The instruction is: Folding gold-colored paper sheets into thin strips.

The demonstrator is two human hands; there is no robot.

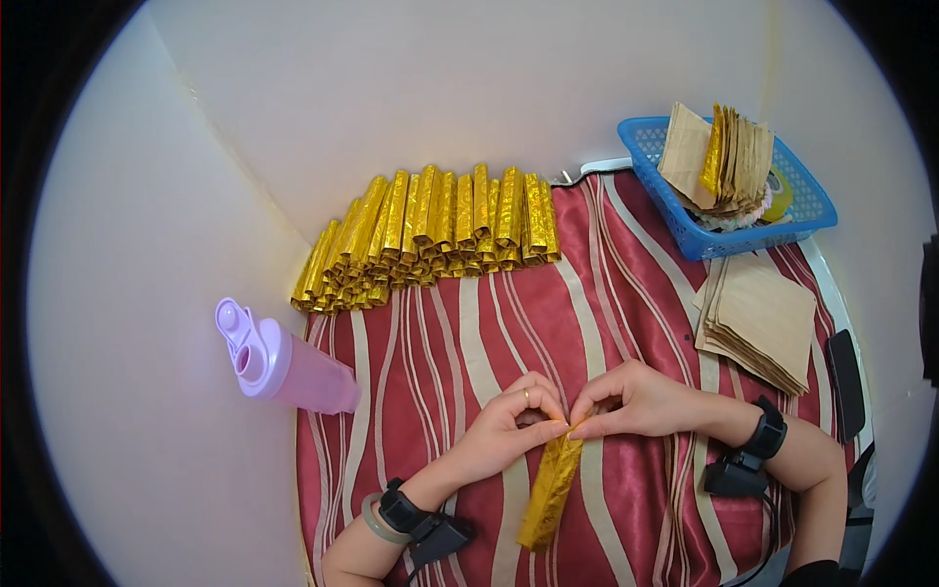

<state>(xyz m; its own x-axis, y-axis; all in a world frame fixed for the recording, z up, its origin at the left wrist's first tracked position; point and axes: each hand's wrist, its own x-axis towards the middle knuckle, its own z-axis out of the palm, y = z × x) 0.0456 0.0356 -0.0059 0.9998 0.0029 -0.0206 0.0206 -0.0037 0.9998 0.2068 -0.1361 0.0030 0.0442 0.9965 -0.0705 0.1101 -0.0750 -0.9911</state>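
Note:
A shiny gold folded paper strip (550, 494) hangs between my hands at the front middle of the table, its far end pinched and its near end pointing toward me. My left hand (515, 419), with a ring on one finger, closes thumb and fingers on the left corner of that end. On the right corner, my right hand (634, 399) pinches with thumb and forefinger. The fingertips of both hands nearly meet. Against the far wall lies a stacked pile of similar gold paper tubes (430, 230), out of reach of both hands.
A lilac shaker bottle (311, 374) stands at the left. At the far right, a blue plastic basket (685, 233) holds folded brown and gold papers. Nearer lies a stack of brown paper sheets (758, 318), beside a black phone (845, 384). A red striped cloth (430, 362) covers the table.

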